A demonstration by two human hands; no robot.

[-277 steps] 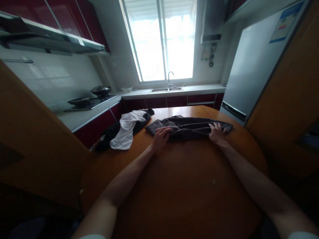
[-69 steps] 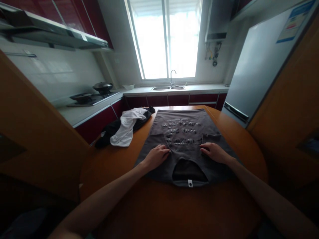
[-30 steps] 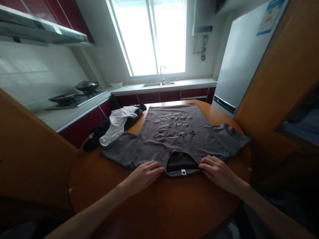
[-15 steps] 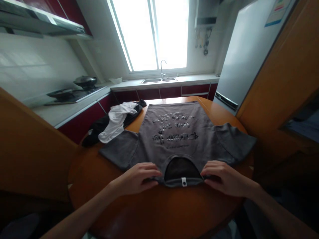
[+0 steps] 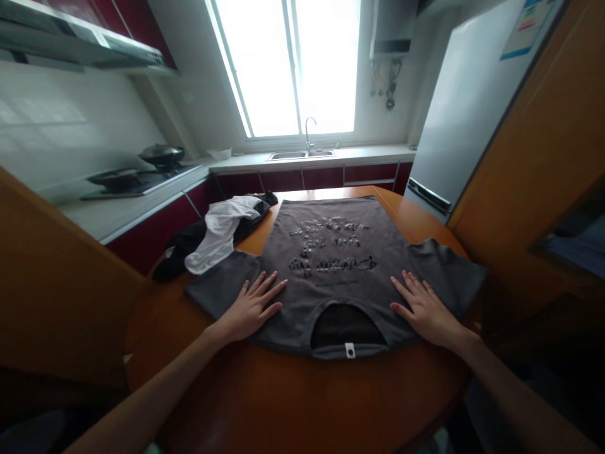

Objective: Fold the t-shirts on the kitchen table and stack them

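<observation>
A grey T-shirt [image 5: 331, 252] with dark printed lettering lies spread on the round wooden table [image 5: 302, 403], its neckline and white label toward me and its hem toward the window. My left hand [image 5: 248, 309] rests on the shirt near the sleeve on the left, fingers spread. On the other side of the neckline, my right hand [image 5: 425, 310] lies on the shirt beside the right sleeve, its fingers also apart. Neither hand grips the cloth.
White cloth [image 5: 222, 230] and black cloth [image 5: 182, 243] lie bunched at the table's left back edge. Beyond are a counter with a sink [image 5: 302, 154], a stove with pans [image 5: 161, 154] at left, and a fridge [image 5: 463, 107] at right.
Both hands have let go of the shirt's neckline edge, moved outward and a little away from me, and opened flat on the cloth. The fabric around the shoulders looks smoother.
</observation>
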